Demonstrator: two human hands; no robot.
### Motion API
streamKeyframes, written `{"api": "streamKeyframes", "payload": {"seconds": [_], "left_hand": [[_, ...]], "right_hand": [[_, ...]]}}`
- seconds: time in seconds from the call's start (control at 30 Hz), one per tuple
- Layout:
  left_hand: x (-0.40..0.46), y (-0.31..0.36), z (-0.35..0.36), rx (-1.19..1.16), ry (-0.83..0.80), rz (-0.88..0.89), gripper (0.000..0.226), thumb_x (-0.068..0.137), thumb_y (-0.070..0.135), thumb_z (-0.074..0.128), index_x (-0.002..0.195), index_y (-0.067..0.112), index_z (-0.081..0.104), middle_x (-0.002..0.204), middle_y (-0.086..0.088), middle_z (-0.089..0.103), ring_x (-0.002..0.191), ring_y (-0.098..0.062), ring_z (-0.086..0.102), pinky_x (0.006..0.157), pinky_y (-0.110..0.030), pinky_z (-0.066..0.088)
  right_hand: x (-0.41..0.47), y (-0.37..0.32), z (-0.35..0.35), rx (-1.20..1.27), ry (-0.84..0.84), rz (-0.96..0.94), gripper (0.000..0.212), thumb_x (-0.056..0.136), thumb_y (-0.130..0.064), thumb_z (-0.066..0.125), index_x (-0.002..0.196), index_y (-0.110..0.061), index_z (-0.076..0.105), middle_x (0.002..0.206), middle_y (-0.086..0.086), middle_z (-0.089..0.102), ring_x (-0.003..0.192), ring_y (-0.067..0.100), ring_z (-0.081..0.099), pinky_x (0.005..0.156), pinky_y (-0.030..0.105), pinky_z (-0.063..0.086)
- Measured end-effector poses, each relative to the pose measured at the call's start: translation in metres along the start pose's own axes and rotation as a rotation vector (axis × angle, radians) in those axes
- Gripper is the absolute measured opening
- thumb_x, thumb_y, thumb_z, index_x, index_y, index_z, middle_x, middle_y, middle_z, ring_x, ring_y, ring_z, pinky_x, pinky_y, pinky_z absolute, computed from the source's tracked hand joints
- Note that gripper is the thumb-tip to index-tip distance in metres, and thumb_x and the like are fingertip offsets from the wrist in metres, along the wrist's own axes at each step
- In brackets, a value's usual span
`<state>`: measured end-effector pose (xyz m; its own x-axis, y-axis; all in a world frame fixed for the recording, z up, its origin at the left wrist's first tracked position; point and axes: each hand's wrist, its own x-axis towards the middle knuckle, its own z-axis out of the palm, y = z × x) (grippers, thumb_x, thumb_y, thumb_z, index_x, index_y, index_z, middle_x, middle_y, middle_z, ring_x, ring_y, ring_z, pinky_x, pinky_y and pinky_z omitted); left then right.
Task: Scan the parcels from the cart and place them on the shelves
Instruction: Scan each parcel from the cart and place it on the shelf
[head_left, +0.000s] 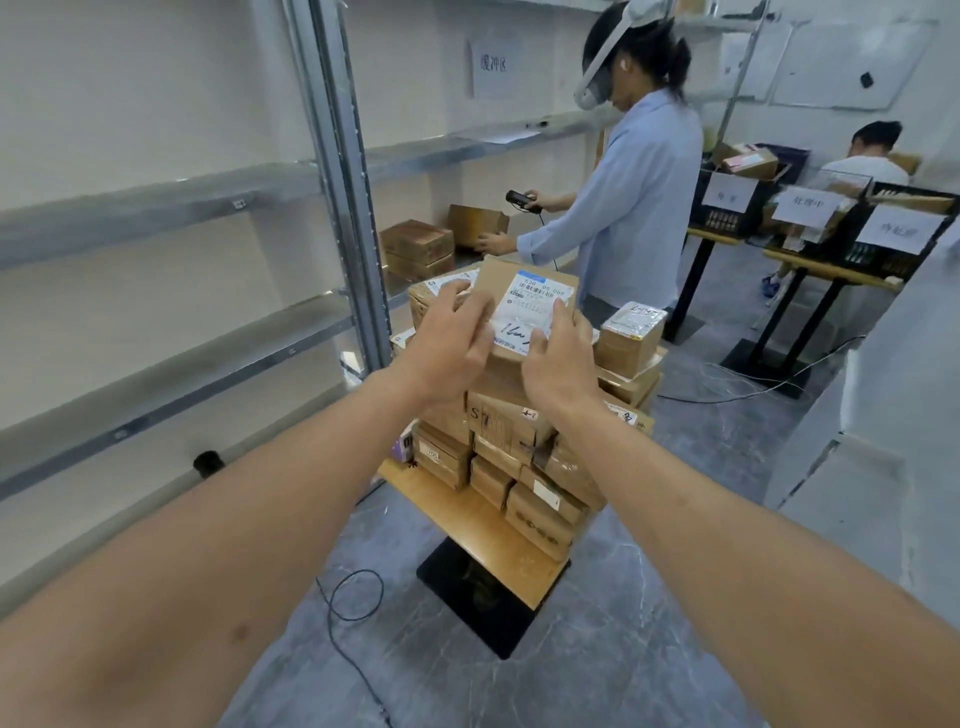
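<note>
Both forearms are bare to the elbow, no sleeves showing; the left hand (451, 347) and right hand (562, 364) wear nothing.

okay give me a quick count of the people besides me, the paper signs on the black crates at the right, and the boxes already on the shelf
Other people: 2, the person in a blue shirt and a seated person
Paper signs on black crates: 3
Boxes on the shelf: 3 visible
Total: 8
</note>
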<state>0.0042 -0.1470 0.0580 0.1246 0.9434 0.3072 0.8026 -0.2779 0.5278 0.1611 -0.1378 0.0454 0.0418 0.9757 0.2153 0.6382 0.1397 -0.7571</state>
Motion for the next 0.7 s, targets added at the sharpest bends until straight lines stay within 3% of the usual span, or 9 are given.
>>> {"api": "streamKeyframes", "payload": {"seconds": [0.1, 0.17, 0.23, 0.33, 0.37, 0.47, 0.53, 0.7], "left_hand": [[-0.028, -0.002, -0.027, -0.002, 0.029, -0.074, 0.049, 0.110, 0.030, 0.049, 0.154, 0.015, 0.035, 0.159, -0.005, 0.034, 0.132, -0.015, 0.040, 0.110, -0.033, 0.042], [-0.048, -0.011, -0.046, -0.075, 0.022, -0.168, 0.067, 0.110, 0.037, 0.050, 0.166, 0.018, 0.017, 0.165, -0.001, 0.033, 0.142, -0.016, 0.039, 0.115, -0.032, 0.035], [-0.069, -0.022, -0.067, -0.169, 0.019, -0.259, 0.074, 0.109, 0.042, 0.050, 0.168, 0.028, 0.007, 0.164, 0.003, 0.038, 0.143, -0.018, 0.043, 0.116, -0.036, 0.039], [-0.100, -0.033, -0.097, -0.287, 0.036, -0.327, 0.071, 0.111, 0.036, 0.050, 0.167, 0.032, 0.007, 0.148, 0.013, 0.042, 0.130, -0.010, 0.046, 0.098, -0.018, 0.041], [-0.109, -0.040, -0.106, -0.306, 0.048, -0.343, 0.071, 0.111, 0.033, 0.050, 0.166, 0.032, 0.006, 0.145, 0.014, 0.041, 0.129, -0.009, 0.045, 0.101, -0.018, 0.040], [-0.137, -0.073, -0.130, -0.345, 0.113, -0.387, 0.079, 0.105, 0.046, 0.056, 0.166, 0.041, 0.006, 0.159, 0.009, 0.037, 0.141, -0.013, 0.040, 0.122, -0.039, 0.031], [-0.156, -0.099, -0.148, -0.380, 0.122, -0.460, 0.090, 0.096, 0.058, 0.060, 0.163, 0.051, 0.000, 0.164, 0.009, 0.034, 0.145, -0.016, 0.040, 0.123, -0.045, 0.033], [-0.205, -0.163, -0.191, -0.431, 0.111, -0.536, 0.077, 0.108, 0.032, 0.058, 0.166, 0.046, 0.009, 0.151, 0.022, 0.033, 0.126, -0.001, 0.051, 0.104, -0.024, 0.042]], "right_hand": [[-0.016, -0.022, 0.009, 0.034, -0.048, -0.073, 0.056, 0.114, -0.023, 0.040, 0.166, -0.017, 0.021, 0.167, 0.007, 0.023, 0.149, 0.026, 0.034, 0.116, 0.044, 0.037], [-0.027, -0.038, 0.020, 0.051, -0.084, -0.108, 0.057, 0.114, -0.025, 0.040, 0.166, -0.018, 0.020, 0.168, 0.007, 0.022, 0.149, 0.027, 0.033, 0.116, 0.046, 0.037], [-0.039, -0.055, 0.032, 0.071, -0.122, -0.145, 0.057, 0.114, -0.025, 0.040, 0.166, -0.017, 0.020, 0.167, 0.007, 0.021, 0.147, 0.026, 0.035, 0.115, 0.043, 0.037], [-0.056, -0.084, 0.054, 0.096, -0.172, -0.225, 0.058, 0.113, -0.027, 0.041, 0.166, -0.018, 0.019, 0.168, 0.005, 0.019, 0.146, 0.027, 0.038, 0.115, 0.044, 0.040], [-0.060, -0.092, 0.063, 0.092, -0.191, -0.253, 0.058, 0.113, -0.027, 0.041, 0.166, -0.019, 0.019, 0.168, 0.005, 0.018, 0.145, 0.027, 0.039, 0.116, 0.045, 0.042], [-0.071, -0.119, 0.095, 0.095, -0.249, -0.331, 0.056, 0.113, -0.026, 0.040, 0.165, -0.017, 0.020, 0.166, 0.006, 0.022, 0.144, 0.027, 0.039, 0.115, 0.045, 0.042], [-0.078, -0.136, 0.120, 0.099, -0.285, -0.398, 0.055, 0.113, -0.026, 0.039, 0.163, -0.016, 0.021, 0.165, 0.006, 0.024, 0.143, 0.026, 0.039, 0.115, 0.050, 0.043], [-0.106, -0.177, 0.194, 0.144, -0.393, -0.466, 0.047, 0.110, -0.020, 0.040, 0.156, -0.011, 0.033, 0.154, 0.009, 0.034, 0.130, 0.026, 0.046, 0.110, 0.047, 0.046]]}}
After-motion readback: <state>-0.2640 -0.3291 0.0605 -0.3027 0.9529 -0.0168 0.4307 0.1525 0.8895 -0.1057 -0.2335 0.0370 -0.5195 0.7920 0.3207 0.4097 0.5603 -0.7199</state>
